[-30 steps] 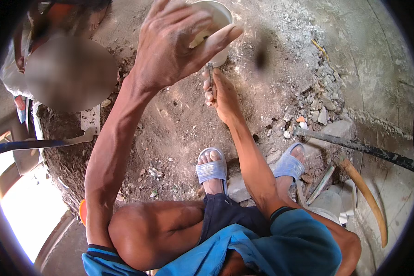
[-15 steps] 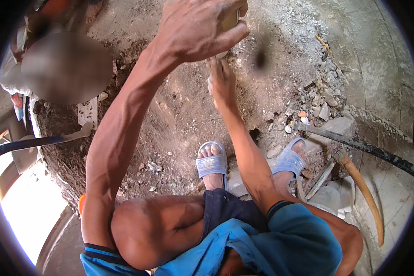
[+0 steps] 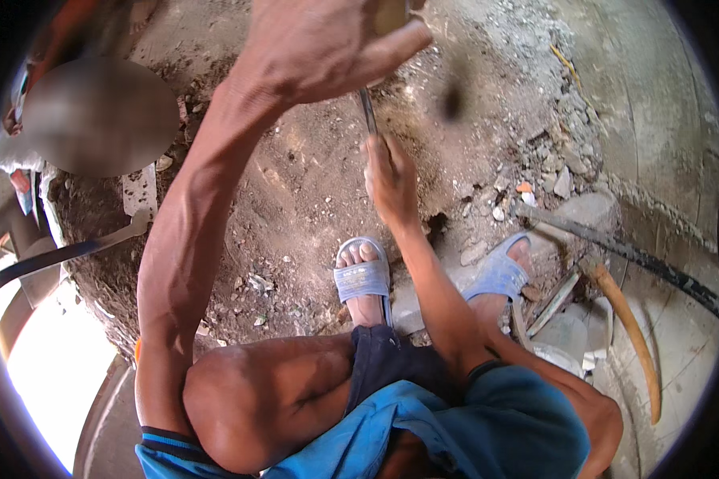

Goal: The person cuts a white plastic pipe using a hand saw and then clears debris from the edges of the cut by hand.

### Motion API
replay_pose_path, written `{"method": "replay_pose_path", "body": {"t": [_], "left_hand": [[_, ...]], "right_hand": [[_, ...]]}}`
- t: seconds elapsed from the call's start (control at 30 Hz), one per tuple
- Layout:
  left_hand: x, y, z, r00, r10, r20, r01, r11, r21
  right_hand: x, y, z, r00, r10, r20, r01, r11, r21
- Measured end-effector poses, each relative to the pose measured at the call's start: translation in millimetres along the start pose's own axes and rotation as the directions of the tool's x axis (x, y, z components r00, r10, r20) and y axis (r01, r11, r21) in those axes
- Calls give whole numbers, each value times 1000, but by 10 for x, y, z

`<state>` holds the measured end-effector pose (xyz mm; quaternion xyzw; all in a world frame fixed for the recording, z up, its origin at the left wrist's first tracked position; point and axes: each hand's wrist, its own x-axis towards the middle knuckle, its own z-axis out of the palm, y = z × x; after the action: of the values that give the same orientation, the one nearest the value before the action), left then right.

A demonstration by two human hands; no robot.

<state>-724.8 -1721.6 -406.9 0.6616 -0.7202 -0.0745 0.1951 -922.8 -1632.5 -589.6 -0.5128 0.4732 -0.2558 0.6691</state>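
At the top edge, my left hand is closed around a pale yellowish object, mostly hidden by the thumb and palm; the fingertips are partly cut off. Lower and slightly right, my right hand grips the lower part of a thin dark metal rod. The rod rises from the right fist and passes out of sight beneath the left hand. Whether it joins the yellowish object cannot be seen. Both hands are above bare, dusty earth.
Rubble lines the wall on the right. A dark metal bar and a curved wooden handle lie on the right. Another bar extends from the left. A person with a blurred head is at upper left. My sandalled feet rest below my hands.
My hands have drawn apart: the left rose toward the upper left, while the right came down slightly. A stretch of the metal rod now shows between them.
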Motion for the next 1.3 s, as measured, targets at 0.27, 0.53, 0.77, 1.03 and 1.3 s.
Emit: {"method": "replay_pose_path", "body": {"t": [0.27,0.53,0.77,1.03,1.3], "left_hand": [[2,137,-111,1000,-5,29,5,1000,18],[-11,130,-62,1000,-2,24,2,1000,-9],[13,97,-84,1000,-17,7,17,1000,-2],[13,95,-155,999,2,52,-1,1000,-17],[11,-5,-66,1000,-3,3,3,998,-66]], "right_hand": [[130,-31,100,1000,-25,17,23,990,138],[351,15,148,1000,13,21,-14,999,43],[657,-115,269,997,-75,20,73,993,91],[372,-99,255,999,-1,36,-2,996,89],[151,-63,245,999,-16,-28,19,990,137]]}}
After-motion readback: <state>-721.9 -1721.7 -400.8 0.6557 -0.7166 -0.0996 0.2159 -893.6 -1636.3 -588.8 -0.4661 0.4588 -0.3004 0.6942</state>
